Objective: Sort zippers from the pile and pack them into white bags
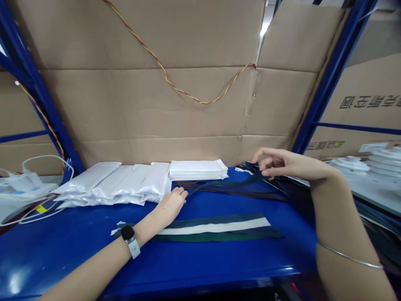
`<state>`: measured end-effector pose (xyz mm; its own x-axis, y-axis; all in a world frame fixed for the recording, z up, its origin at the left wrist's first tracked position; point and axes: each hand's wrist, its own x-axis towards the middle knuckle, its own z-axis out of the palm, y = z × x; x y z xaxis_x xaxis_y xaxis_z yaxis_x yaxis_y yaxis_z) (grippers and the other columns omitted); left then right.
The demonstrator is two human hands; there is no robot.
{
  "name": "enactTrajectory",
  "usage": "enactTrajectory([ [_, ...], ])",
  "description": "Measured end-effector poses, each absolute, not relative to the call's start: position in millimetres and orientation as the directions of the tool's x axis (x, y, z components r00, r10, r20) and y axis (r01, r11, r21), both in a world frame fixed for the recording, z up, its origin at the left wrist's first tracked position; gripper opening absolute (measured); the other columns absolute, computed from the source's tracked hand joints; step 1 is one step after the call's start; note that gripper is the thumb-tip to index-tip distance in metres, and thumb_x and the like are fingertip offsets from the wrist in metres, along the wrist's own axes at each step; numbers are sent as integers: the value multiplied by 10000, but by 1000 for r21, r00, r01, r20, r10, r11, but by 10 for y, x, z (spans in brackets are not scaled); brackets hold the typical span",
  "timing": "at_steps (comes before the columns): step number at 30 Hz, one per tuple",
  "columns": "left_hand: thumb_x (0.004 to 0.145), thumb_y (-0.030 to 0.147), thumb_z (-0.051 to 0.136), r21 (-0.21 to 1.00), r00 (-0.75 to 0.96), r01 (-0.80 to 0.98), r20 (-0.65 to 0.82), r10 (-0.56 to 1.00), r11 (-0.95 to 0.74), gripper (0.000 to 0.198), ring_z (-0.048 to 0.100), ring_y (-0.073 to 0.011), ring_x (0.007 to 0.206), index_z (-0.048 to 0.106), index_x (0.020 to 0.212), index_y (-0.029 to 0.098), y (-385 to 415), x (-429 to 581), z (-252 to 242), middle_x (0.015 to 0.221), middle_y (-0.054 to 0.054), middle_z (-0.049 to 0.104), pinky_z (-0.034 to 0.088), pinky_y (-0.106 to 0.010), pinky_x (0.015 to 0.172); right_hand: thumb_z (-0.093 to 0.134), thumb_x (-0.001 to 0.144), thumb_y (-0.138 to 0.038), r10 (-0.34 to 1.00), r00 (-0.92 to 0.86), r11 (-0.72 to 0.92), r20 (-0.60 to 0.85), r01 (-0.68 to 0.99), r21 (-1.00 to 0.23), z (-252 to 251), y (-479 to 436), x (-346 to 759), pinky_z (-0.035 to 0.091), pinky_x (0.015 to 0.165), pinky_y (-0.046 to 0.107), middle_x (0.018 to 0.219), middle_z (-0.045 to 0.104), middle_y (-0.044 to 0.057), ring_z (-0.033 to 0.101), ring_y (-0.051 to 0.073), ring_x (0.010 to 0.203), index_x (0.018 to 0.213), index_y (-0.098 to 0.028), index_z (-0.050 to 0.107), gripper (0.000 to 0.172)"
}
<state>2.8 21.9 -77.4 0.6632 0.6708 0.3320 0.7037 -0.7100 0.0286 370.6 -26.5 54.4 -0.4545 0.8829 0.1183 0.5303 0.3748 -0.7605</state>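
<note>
A dark navy fabric strip (232, 184) is stretched between my two hands above the blue table. My right hand (278, 164) pinches its right end between thumb and fingers, raised at the back right. My left hand (171, 206) is closed at the strip's left end, low over the table. Below it lie flat fabric strips: a white one (216, 227) between a dark blue one (232, 218) and a green one (213, 237). Their left part passes behind my left wrist. Brown strips (250, 194) lie behind the held one.
White plastic packets (125, 179) are piled at the back left, beside a stack of white envelopes (198, 169). More dark strips (300, 196) lie at the right. Cardboard (150, 108) walls the back between blue posts. White cables (40, 215) and chargers sit far left.
</note>
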Motion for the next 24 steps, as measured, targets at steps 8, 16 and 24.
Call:
enactTrajectory([
  [8,826,135,400,292,546,690,390,741,-662,189,597,-176,789,577,885,164,133,-66,-514,860,-52,621,458,-310,755,698,692,-203,893,4,447,450,109,-888,424,-129,4063,289,534,282,655,492,-1,473,116,583,986,-212,568,321],
  [16,801,289,471,543,362,671,354,862,-505,190,571,-130,530,605,853,165,118,-249,-193,705,-9,634,436,-238,526,600,615,2,731,378,659,568,-175,-731,303,117,4418,306,531,284,577,496,-22,435,101,513,878,-192,551,331],
  [24,797,355,486,562,374,653,343,861,-508,235,601,-148,604,624,792,166,121,-482,90,640,-9,635,454,-226,570,588,538,37,747,462,628,479,-254,-735,270,193,4417,343,498,260,543,533,-15,446,104,474,856,-180,472,402],
])
